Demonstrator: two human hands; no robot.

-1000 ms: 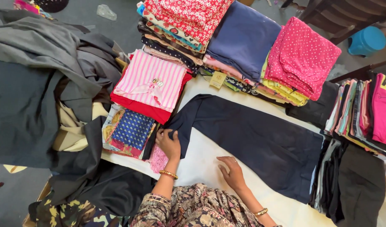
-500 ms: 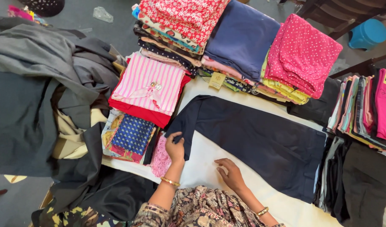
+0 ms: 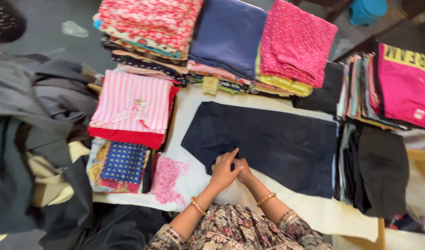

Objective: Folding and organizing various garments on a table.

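A dark navy garment [image 3: 277, 139] lies spread flat on the white-covered table [image 3: 194, 106]. Both my hands meet at its near left edge. My left hand [image 3: 223, 169] rests on the cloth with fingers together, pointing up to the right. Partly tucked behind it, my right hand [image 3: 244, 170] touches the same edge. Whether either hand pinches the fabric is not visible. Gold bangles sit on both wrists, and patterned sleeves cover my arms at the bottom.
A pink striped folded cloth [image 3: 131, 104] on a red one lies left, with a blue dotted cloth [image 3: 123, 163] and a pink fringed piece [image 3: 166, 178] nearer. Stacks of folded fabric [image 3: 221, 37] line the far side. Pink and black garments [image 3: 383, 115] pile right; grey clothing [image 3: 32, 120] heaps left.
My left hand slid right from the garment's left corner, and my right hand moved left. They now meet at the near edge. The camera came closer.
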